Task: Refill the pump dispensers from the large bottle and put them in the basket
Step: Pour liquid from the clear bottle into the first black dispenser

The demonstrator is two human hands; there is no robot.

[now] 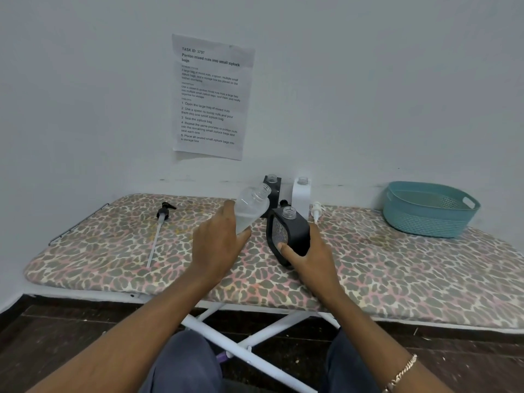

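Observation:
My left hand (218, 245) grips a clear large bottle (252, 207), uncapped and tilted with its mouth up and to the right. My right hand (309, 256) holds a black dispenser bottle (287, 232) with an open neck, tilted a little to the left just right of the large bottle's mouth. Behind them by the wall stand a second black dispenser bottle (273, 188) and a white one (301, 195), both without pumps. A black pump head (163, 215) with a long tube lies at the left. A white pump head (316, 211) lies beside the white bottle. The teal basket (431, 208) sits at the right, nothing visible inside.
Everything rests on a leopard-print ironing board (113, 251) against a white wall. A printed sheet (211, 97) is taped to the wall above. White folding legs (255, 330) and dark floor lie below the board's front edge, near my knees.

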